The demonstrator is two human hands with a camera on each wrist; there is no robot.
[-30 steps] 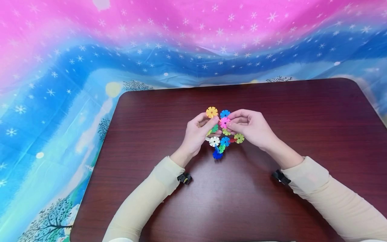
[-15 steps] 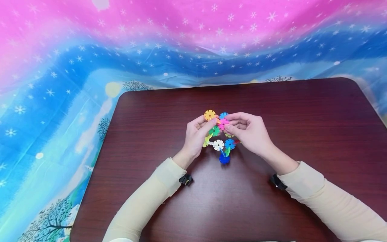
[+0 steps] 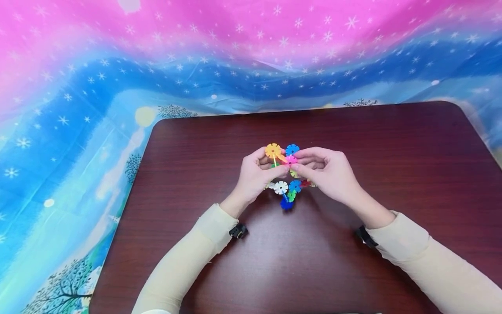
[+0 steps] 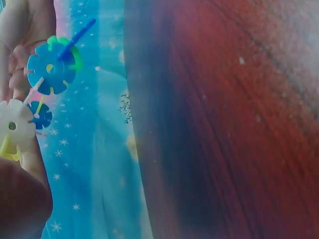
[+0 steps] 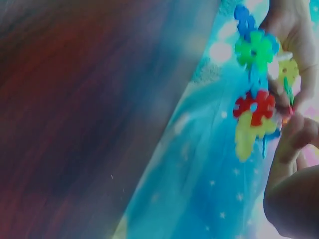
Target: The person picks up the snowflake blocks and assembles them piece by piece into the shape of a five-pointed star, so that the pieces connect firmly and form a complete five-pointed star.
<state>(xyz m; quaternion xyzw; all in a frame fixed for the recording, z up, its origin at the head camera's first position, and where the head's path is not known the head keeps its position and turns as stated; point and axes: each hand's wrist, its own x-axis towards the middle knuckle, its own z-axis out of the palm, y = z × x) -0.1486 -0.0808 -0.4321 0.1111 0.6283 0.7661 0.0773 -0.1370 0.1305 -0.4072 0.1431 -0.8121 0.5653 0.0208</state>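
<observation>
Several notched plastic snowflake discs, slotted together into a loop, are held up between both hands over the table. In the head view my left hand (image 3: 255, 174) grips the loop's left side by the orange disc (image 3: 273, 151), its thumb reaching to the pink disc (image 3: 291, 160). My right hand (image 3: 331, 172) pinches the pink disc's right edge between thumb and fingers. A blue disc (image 3: 292, 149) shows behind. Below hang a white disc (image 3: 280, 187), another blue disc and a dark blue one (image 3: 286, 203). The red disc (image 5: 254, 107) shows in the right wrist view. A green disc is mostly hidden by the left thumb.
A dark reddish-brown table (image 3: 196, 152) with rounded corners lies beneath the hands. Behind and left of it hangs a pink and blue cloth (image 3: 235, 52) with snowflakes and trees. A black strap device (image 3: 238, 231) sits at the left cuff, another (image 3: 366, 237) at the right.
The left thumb has slid down and right to the pink disc, covering most of the green disc. The loop has tilted slightly one way and partly back, while both hands stay close together.
</observation>
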